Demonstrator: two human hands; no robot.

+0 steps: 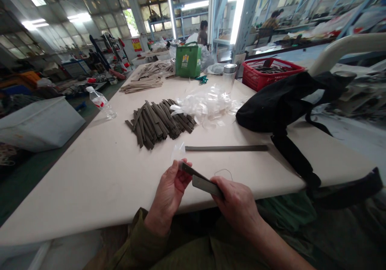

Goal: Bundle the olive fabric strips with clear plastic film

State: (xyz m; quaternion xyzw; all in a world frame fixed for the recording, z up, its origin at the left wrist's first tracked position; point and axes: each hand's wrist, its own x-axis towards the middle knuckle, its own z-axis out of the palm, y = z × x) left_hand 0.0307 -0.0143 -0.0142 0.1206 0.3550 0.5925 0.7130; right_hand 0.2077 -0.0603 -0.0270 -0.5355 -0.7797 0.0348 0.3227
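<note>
My left hand (172,185) pinches one end of a dark grey strip (197,174), with a piece of clear plastic film (178,151) at its fingertips. The strip is doubled over, and my right hand (237,197) grips it at the other side, so a flat rounded end points left. Both hands are over the table's front edge. Just beyond them a long dark strip (226,148) lies straight across the table (120,181). Farther back are a pile of short dark strips (157,121) and a heap of clear plastic pieces (208,103).
A plastic bottle (101,103) stands tilted-looking at the left edge. At the right lie a black bag (271,105) and a red basket (271,73). A green bag (188,61), a clear tumbler (229,79) and pale strips (143,85) are at the back. Two people are in the distance.
</note>
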